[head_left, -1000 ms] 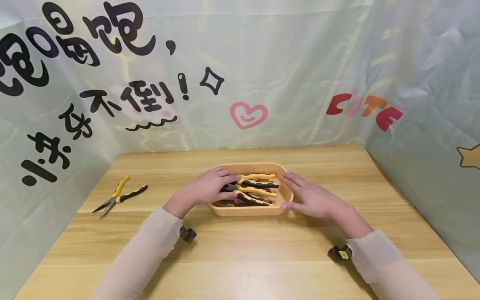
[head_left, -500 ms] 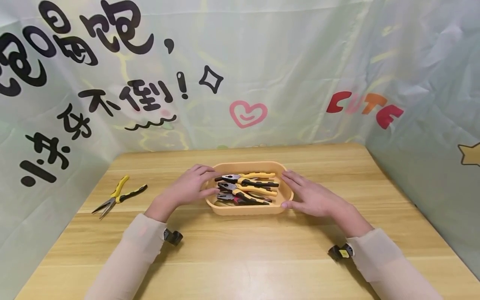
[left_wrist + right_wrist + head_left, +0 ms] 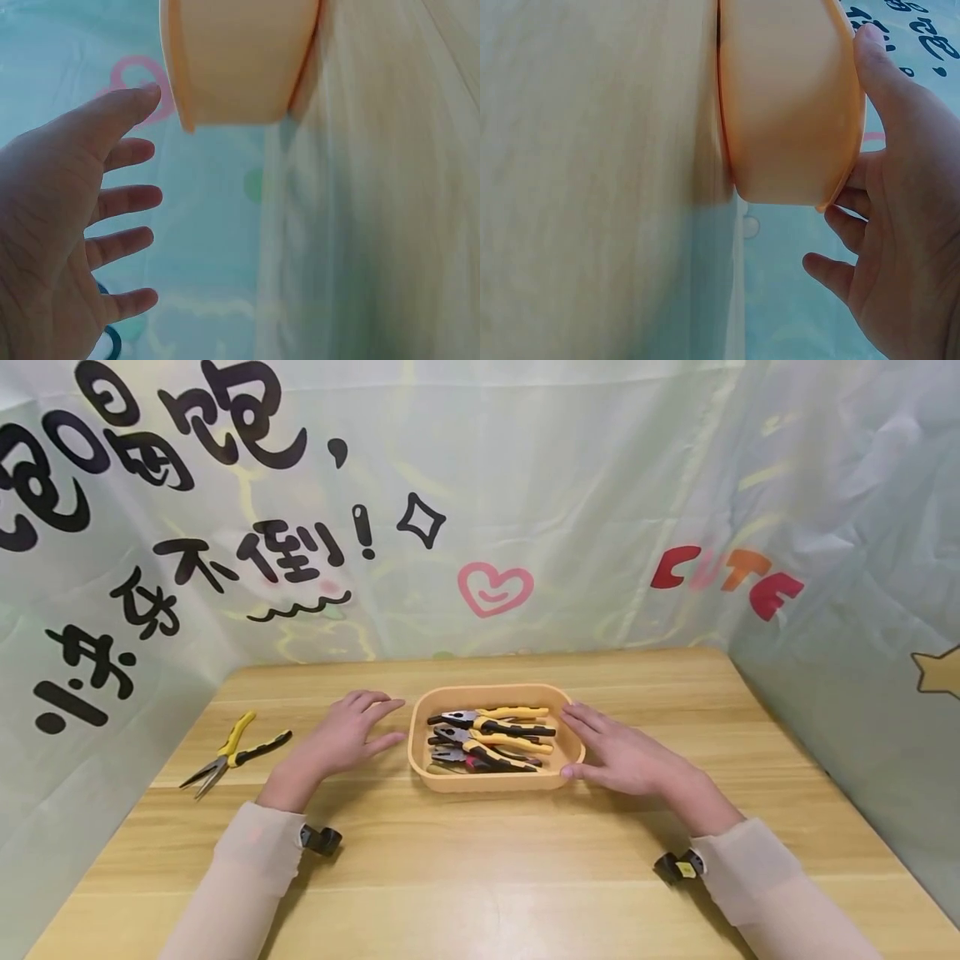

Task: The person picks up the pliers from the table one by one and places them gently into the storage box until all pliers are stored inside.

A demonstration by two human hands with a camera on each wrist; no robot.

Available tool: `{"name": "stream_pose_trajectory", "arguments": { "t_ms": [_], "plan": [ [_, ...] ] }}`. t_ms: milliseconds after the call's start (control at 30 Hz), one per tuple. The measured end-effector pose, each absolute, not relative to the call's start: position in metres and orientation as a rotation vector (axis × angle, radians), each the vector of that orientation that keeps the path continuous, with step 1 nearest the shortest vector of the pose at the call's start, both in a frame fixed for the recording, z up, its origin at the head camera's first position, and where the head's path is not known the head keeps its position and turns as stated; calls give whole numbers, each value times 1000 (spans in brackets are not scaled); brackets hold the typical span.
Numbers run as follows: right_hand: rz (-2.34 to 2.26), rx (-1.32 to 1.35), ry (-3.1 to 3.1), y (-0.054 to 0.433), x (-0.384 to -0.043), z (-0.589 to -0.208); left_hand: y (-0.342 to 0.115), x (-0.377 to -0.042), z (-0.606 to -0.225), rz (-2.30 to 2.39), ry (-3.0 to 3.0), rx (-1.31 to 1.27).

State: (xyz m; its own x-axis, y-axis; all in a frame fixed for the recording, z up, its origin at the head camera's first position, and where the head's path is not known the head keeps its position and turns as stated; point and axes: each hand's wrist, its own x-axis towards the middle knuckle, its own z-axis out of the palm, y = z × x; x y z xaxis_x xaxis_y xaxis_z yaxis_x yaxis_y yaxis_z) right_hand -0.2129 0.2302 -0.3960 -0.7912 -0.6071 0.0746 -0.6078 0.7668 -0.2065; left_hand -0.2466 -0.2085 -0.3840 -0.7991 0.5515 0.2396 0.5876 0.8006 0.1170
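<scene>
A light orange plastic tray [image 3: 495, 782] stands on the table and holds several pliers [image 3: 512, 745] with yellow-and-black handles, lying across one another with handles to the right. My left hand [image 3: 337, 735] is beyond the tray's left end, fingers spread and holding nothing; the left wrist view shows a gap between it and the tray wall [image 3: 240, 67]. At the opposite end, my right hand [image 3: 626, 752] rests on the rim, thumb near the front corner and fingers towards the back. Its fingers look relaxed along the rim. A pair of long-nose pliers [image 3: 234, 750] lies spread apart at far left.
The wooden table [image 3: 495, 877] reaches back to a printed cloth [image 3: 600, 485] that hangs behind and on both sides. Dark lettering and a pink heart [image 3: 495, 589] are on the cloth. A small black camera [image 3: 321, 841] sits at the left wrist.
My left hand has come out of the tray and away to the left, uncovering the heads of the pliers inside. My right hand has stayed on the rim.
</scene>
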Motion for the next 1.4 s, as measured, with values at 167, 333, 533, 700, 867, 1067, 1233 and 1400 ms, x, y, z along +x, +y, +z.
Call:
{"name": "stream_pose_trajectory", "arguments": {
  "t_ms": [167, 333, 533, 700, 867, 1067, 1233, 1400],
  "plan": [
    [344, 1012, -2951, 231, -212, -397, -225, -246, -389, -254, -2827, -813],
    [344, 1013, -2949, 232, -212, -397, -240, -248, -390, -242, -2868, -738],
    [345, 1011, -2950, 232, -210, -396, -260, -249, -391, -288, -2919, -622],
    [344, 1012, -2949, 231, -210, -396, -278, -250, -392, -297, -2937, -559],
    [344, 1013, -2953, 230, -210, -397, -295, -248, -394, -282, -2974, -498],
    [349, 1015, -2951, 230, -211, -396, -314, -248, -399, -303, -2985, -429],
    [346, 1011, -2952, 230, -211, -394, -327, -248, -402, -341, -3012, -359],
    [352, 1015, -2950, 230, -212, -395, -340, -248, -400, -374, -3029, -303]
  ]
}}
